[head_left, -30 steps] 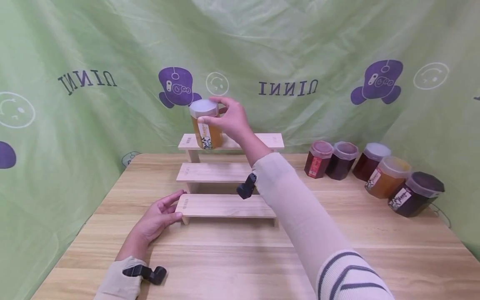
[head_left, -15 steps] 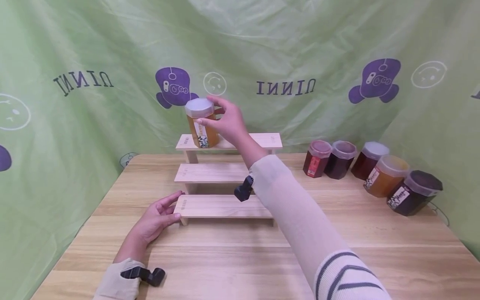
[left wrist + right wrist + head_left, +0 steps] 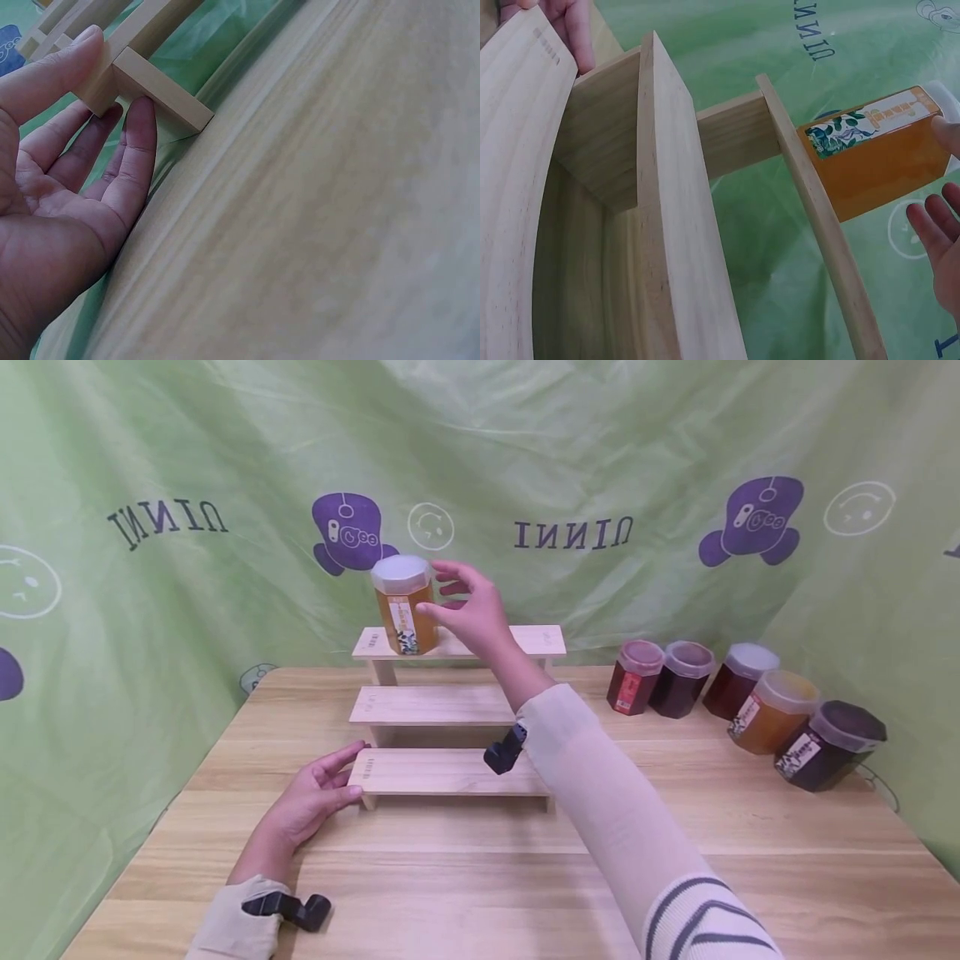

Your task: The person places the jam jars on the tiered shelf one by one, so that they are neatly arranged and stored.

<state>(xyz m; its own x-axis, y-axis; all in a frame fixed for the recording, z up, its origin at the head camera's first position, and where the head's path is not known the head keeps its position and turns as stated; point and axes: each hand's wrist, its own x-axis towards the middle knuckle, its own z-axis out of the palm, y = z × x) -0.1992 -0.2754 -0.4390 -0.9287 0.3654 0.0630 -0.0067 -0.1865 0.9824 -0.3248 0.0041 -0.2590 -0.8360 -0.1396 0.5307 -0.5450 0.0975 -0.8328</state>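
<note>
An amber jar with a white lid and a paper label (image 3: pixel 405 620) stands upright on the left part of the top step of a three-step wooden display rack (image 3: pixel 442 772). My right hand (image 3: pixel 480 614) is just right of the jar, fingers spread and apart from most of it; in the right wrist view the thumb looks close to the jar (image 3: pixel 889 165), and I cannot tell whether it touches. At the left end of the lowest step, my left hand (image 3: pixel 311 797) grips the rack's edge, thumb on the board and fingers beneath, as the left wrist view shows.
On the right of the wooden table (image 3: pixel 465 893) stand several lidded jars: a red-labelled one (image 3: pixel 633 681), dark ones (image 3: pixel 681 685), another amber one (image 3: pixel 768 718) and a dark one at the far right (image 3: pixel 821 756). A green printed curtain (image 3: pixel 480 460) hangs behind.
The jar has come down onto the left of the top step. My right hand has let go, its fingers spreading and moving to the right. My left hand stays on the rack.
</note>
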